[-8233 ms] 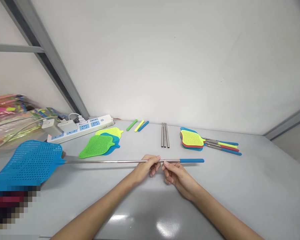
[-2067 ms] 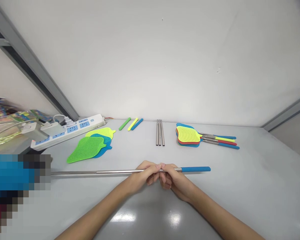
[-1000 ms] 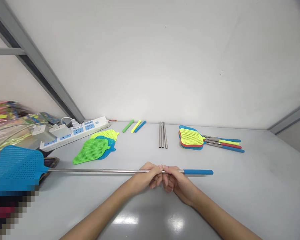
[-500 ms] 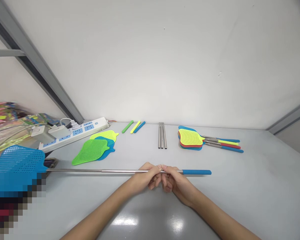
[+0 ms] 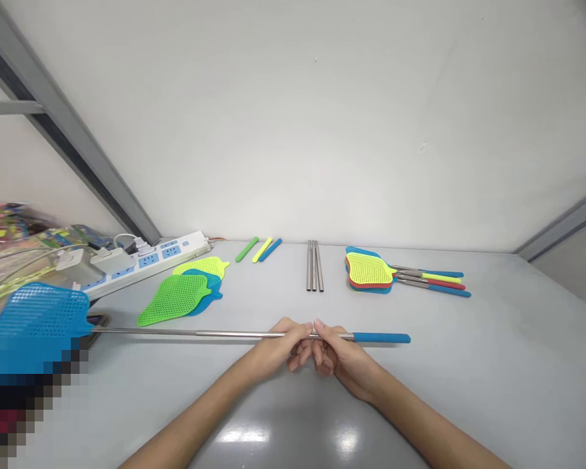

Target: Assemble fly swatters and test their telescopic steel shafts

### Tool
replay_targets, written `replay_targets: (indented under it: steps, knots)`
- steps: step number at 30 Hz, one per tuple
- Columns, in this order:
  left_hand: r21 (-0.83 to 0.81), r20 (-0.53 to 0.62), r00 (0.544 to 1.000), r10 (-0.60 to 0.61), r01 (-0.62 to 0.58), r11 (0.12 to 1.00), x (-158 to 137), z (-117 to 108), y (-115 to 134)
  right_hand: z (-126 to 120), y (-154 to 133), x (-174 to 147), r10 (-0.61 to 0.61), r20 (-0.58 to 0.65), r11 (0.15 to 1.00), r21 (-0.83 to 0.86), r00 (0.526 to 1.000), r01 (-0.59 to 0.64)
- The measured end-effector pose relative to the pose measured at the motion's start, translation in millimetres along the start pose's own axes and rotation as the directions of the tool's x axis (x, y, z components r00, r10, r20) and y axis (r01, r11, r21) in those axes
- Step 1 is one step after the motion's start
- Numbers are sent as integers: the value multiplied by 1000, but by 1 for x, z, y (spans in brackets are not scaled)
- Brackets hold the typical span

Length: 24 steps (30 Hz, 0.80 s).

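Note:
A blue fly swatter (image 5: 234,334) with a long telescopic metal rod lies crosswise in front of me, its perforated head at the left and its blue grip at the right. My left hand (image 5: 293,342) pinches the rod near its middle, thumb on top and fingers curled beneath. Close beside it, my right hand (image 5: 334,348) closes on the same rod just left of the blue grip. Both thumbs nearly meet. Behind my hands are several metal rods (image 5: 314,267) lying side by side. The lower part of the swatter's head is hidden by blurring.
Loose swatter heads, the top one green (image 5: 176,299), lie at the left. Green, yellow and blue grips (image 5: 262,249) lie behind them. A stack of assembled swatters (image 5: 371,270) is at the right. A power strip (image 5: 149,260) with plugs and plastic-wrapped packages (image 5: 10,254) flank the left edge.
My thumbs have drawn slightly apart on the rod. The swatter stays extended in both hands; the whole view has shifted a little.

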<state>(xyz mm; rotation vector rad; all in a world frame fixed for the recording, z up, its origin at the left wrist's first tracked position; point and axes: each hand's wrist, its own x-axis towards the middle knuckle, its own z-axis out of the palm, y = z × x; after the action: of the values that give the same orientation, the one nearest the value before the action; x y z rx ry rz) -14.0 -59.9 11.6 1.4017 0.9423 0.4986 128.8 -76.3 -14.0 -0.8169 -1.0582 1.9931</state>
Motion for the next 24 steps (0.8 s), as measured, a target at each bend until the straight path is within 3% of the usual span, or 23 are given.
replay_targets:
  steps: [24]
  knots:
    - [29,-19,1000,10,-9,1000,0,1,-3,1,-4,1,56,-11,998,33,998,-56]
